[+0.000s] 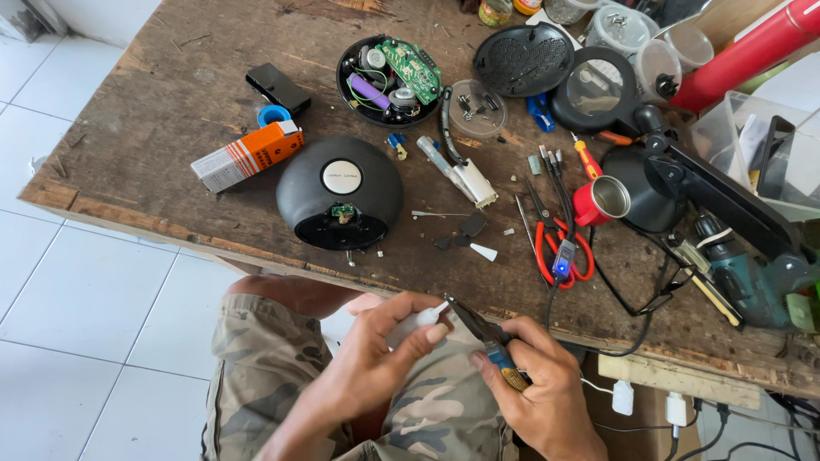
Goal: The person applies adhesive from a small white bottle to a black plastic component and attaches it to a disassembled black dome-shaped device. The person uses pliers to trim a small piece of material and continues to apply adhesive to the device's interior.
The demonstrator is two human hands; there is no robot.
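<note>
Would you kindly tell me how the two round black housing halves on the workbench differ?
The near housing half lies dome up, closed side showing, with a pale oval badge on top and a small notch at its front edge. The far housing half lies open side up, exposing a green circuit board, a purple cell and wires. The near one looks larger. Both are round, black and resting on the wooden workbench.

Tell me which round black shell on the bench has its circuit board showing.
The open shell at the back, showing a green board and wiring; the domed shell nearer the edge is closed on top.

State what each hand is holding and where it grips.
Left hand wraps a small white tube around its body; right hand holds pliers by the blue-and-yellow handles.
</note>
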